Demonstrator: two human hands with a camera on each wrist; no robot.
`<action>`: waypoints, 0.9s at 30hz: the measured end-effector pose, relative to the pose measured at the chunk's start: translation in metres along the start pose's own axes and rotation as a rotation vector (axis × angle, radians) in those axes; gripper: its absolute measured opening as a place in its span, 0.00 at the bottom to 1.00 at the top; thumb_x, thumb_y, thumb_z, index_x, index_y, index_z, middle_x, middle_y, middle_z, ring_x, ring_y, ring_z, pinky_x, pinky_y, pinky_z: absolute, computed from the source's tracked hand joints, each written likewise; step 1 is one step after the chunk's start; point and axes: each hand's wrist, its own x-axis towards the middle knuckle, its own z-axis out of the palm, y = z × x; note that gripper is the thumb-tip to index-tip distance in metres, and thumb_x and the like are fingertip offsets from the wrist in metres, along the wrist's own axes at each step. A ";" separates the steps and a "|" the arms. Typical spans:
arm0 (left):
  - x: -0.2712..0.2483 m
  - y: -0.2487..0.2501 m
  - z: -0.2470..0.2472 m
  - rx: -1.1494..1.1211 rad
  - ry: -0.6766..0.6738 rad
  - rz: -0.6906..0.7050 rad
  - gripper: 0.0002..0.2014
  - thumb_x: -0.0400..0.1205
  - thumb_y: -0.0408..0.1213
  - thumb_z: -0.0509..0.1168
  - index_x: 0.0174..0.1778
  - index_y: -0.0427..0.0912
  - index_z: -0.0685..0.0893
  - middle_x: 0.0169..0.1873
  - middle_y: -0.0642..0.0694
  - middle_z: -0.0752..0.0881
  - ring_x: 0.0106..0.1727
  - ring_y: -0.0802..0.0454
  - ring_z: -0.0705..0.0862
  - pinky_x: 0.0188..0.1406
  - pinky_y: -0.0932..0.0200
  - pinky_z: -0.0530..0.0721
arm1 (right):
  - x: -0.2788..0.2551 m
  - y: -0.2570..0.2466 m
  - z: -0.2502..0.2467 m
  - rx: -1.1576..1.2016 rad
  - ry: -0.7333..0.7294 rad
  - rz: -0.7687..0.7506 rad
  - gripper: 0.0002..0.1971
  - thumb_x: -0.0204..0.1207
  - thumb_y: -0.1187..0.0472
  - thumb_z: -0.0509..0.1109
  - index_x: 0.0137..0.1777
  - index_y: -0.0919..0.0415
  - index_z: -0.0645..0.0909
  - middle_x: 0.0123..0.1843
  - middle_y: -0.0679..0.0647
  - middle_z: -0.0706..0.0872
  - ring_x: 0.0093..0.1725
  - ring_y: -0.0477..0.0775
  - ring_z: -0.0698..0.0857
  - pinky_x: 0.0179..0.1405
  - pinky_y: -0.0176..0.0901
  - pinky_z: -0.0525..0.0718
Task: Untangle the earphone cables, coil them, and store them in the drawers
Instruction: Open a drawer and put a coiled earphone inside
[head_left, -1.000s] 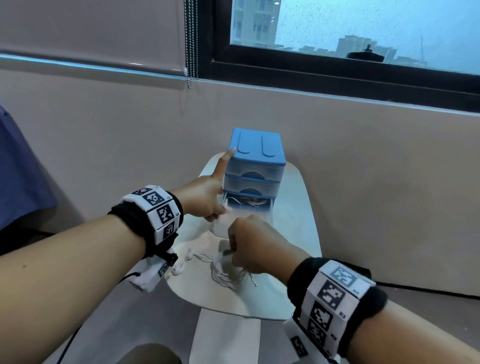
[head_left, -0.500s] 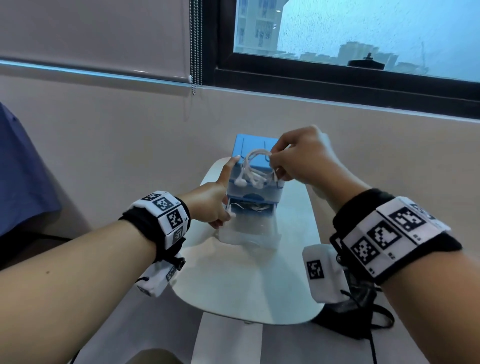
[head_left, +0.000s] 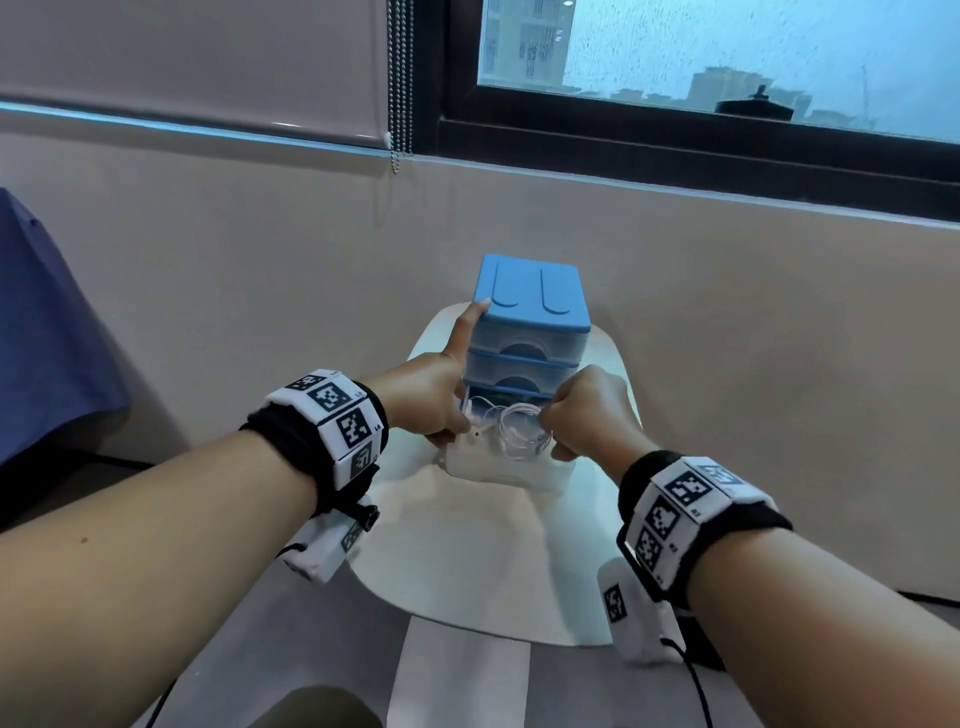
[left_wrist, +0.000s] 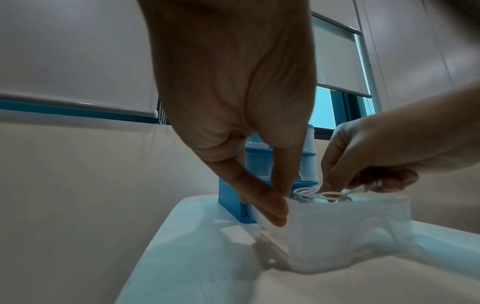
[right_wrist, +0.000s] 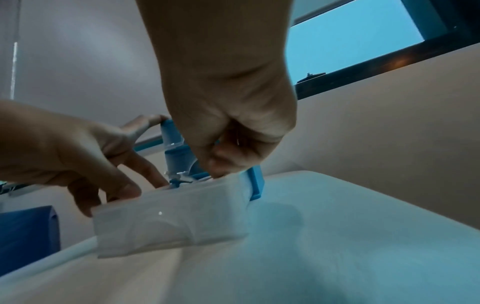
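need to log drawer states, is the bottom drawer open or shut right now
Open. The bottom drawer is pulled out from the blue drawer unit, and the right hand holds a coiled earphone cable in it.

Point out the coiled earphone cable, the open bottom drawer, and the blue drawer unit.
coiled earphone cable (head_left: 519, 430), head view, on the loops.
open bottom drawer (left_wrist: 337, 232), left wrist view, on its translucent front wall.
blue drawer unit (head_left: 535, 296), head view, on its top.

Beige wall (head_left: 727, 322) straight ahead, plain and matte. Above it, black-framed window (head_left: 727, 62), glass speckled with drops, hazy buildings beyond under blue-grey daylight. To the left, lowered roller blind (head_left: 197, 57) with bead chain (head_left: 400, 83) hanging at its right edge. Small white rounded table (head_left: 467, 561) against the wall. Blue cloth (head_left: 47, 322) at far left. Grey floor (head_left: 228, 644) below.
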 end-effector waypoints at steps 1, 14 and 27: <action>0.000 0.000 0.000 0.005 -0.002 0.000 0.65 0.79 0.22 0.73 0.79 0.81 0.29 0.61 0.29 0.83 0.34 0.43 0.90 0.38 0.44 0.95 | 0.000 0.001 0.003 -0.074 0.021 -0.029 0.03 0.73 0.68 0.70 0.40 0.64 0.84 0.37 0.60 0.87 0.26 0.59 0.89 0.24 0.40 0.85; 0.036 0.026 -0.018 0.401 0.240 0.029 0.29 0.88 0.59 0.53 0.85 0.73 0.49 0.79 0.43 0.66 0.68 0.34 0.81 0.70 0.36 0.79 | -0.009 0.028 -0.042 -0.146 -0.322 0.002 0.56 0.61 0.38 0.87 0.82 0.56 0.59 0.68 0.56 0.83 0.65 0.55 0.83 0.57 0.48 0.81; 0.045 0.021 -0.006 0.237 0.287 0.087 0.22 0.92 0.53 0.51 0.84 0.63 0.66 0.64 0.40 0.76 0.68 0.38 0.77 0.70 0.45 0.75 | 0.032 0.029 -0.002 0.015 -0.113 -0.127 0.32 0.71 0.58 0.83 0.71 0.48 0.71 0.61 0.50 0.84 0.56 0.53 0.84 0.48 0.47 0.83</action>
